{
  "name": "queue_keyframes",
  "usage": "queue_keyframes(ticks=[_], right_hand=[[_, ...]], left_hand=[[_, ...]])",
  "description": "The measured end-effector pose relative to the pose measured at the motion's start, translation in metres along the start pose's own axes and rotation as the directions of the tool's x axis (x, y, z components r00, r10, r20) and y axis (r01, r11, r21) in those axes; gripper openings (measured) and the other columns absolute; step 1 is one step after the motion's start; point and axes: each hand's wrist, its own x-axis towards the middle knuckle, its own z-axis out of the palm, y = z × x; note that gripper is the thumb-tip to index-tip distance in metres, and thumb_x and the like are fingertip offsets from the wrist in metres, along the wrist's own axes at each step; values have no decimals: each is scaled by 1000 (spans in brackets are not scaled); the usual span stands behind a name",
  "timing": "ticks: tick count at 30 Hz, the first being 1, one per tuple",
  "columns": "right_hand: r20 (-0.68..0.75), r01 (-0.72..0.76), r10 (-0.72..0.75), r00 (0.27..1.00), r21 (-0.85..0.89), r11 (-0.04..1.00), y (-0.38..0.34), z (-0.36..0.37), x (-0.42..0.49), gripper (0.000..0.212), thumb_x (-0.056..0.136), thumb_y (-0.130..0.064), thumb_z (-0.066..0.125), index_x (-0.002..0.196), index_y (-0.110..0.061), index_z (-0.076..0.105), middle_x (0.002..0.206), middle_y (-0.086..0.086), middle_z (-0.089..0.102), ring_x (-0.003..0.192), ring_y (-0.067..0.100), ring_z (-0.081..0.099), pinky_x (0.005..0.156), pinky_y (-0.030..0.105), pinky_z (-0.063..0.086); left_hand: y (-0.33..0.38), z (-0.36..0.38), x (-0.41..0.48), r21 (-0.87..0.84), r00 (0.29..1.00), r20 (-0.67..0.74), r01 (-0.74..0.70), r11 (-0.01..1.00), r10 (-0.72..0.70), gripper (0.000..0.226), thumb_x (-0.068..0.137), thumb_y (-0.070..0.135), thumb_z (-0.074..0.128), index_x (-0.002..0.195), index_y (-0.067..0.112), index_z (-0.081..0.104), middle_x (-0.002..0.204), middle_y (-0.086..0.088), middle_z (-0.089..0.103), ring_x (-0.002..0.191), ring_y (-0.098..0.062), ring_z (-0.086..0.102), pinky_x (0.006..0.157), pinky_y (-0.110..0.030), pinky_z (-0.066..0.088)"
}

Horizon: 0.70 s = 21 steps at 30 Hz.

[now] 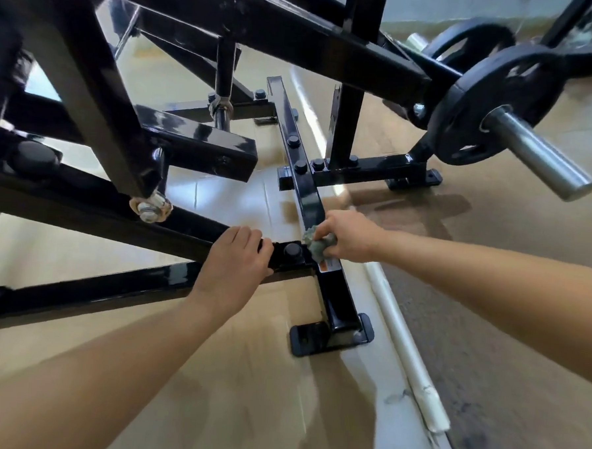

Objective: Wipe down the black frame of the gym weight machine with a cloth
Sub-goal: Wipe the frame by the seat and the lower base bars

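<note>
The black steel frame (pixel 305 187) of the weight machine fills the upper half of the view, its low floor bar running from the far middle down to a foot plate (pixel 330 336). My right hand (pixel 348 239) grips a crumpled grey-green cloth (pixel 316 242) and presses it on that floor bar, just beside a bolted joint (pixel 293 250). My left hand (pixel 237 262) rests on the cross bar left of the joint, fingers curled over its top edge.
A black weight plate (pixel 492 107) on a steel sleeve (pixel 538 154) juts out at the upper right. A white pipe (pixel 405 343) lies along the floor on the right. Slanted frame beams (pixel 99 87) cross overhead at the left. Tan floor surrounds the base.
</note>
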Motion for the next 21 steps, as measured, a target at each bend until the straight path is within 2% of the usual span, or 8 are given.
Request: queue_keyframes(ticks=[3,7,10,12,14,16,19,21], right_hand=[[-33,-32,34,999,53,998,-5,22,-36,34,87,-31,75,120,-22,71,100,-4,51,88,17,52,74,27,36],[-54,-108,125,991,248,963,-4,48,-96,31,86,-27,77,116,-26,72,100,-5,54,85,14,56,76,26,41],[71,-196,183,980,433,880,4,47,-126,19,82,-19,79,96,-29,72,98,-7,67,82,9,65,75,23,52],[123,-271,244,962,551,789,16,42,-132,14,82,-11,76,91,-21,73,94,0,72,80,18,73,77,34,61],[117,-332,336,935,627,705,29,39,-130,15,85,-6,73,96,-16,71,96,8,73,82,25,74,76,39,63],[84,-342,399,913,690,638,36,37,-124,17,89,-8,72,100,-20,68,99,7,71,80,18,74,70,33,63],[67,-297,397,915,778,554,31,40,-107,25,91,-10,71,104,-31,66,101,4,69,80,15,73,65,25,59],[94,-296,374,923,794,530,21,48,-95,32,93,-10,69,120,-26,64,106,4,67,87,18,71,64,22,58]], left_hand=[[5,3,0,-33,998,-13,54,998,-55,43,96,48,58,112,9,59,104,-12,61,99,-31,54,93,-43,43],[9,0,3,-63,993,-25,111,992,-112,42,93,53,58,107,14,63,103,-8,63,99,-28,54,90,-41,40],[10,-4,3,-56,992,-7,129,990,-129,42,94,56,56,107,16,63,104,-6,62,99,-26,53,89,-40,39],[11,-5,2,-41,992,-4,124,991,-124,43,95,57,53,108,17,63,104,-5,61,99,-26,53,89,-40,39],[11,-7,1,-36,992,-12,129,991,-129,43,96,57,52,108,17,62,104,-5,61,99,-26,52,89,-39,39],[13,-7,1,-34,991,-24,132,991,-133,43,96,57,51,108,17,62,104,-6,61,100,-26,52,89,-40,39],[15,-7,1,-12,989,-23,143,990,-143,44,97,58,48,108,18,61,104,-5,60,99,-26,52,89,-39,40],[16,-7,1,-11,987,-22,158,987,-158,43,97,58,48,108,19,61,103,-5,60,99,-25,52,90,-39,40]])
